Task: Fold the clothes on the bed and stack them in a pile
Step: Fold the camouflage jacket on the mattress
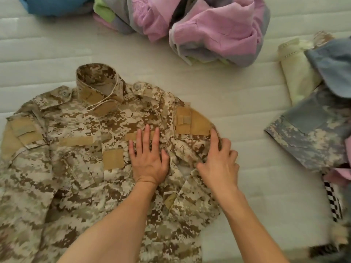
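A tan digital-camouflage jacket (76, 149) lies spread front-up on the white bed (247, 111), collar at the top. My left hand (149, 158) presses flat on its chest with straight fingers. My right hand (218, 160) sits at the jacket's right sleeve, where the sleeve is bunched and turned inward; its fingers curl round the sleeve's outer edge just below the tan shoulder patch (191, 120).
A crumpled heap of pink, green and grey cloth (209, 29) lies at the top. A blue item (53, 4) is at the top left. On the right sit a grey camouflage garment (313, 133), a cream cloth (298, 73) and a checkered piece (332, 202).
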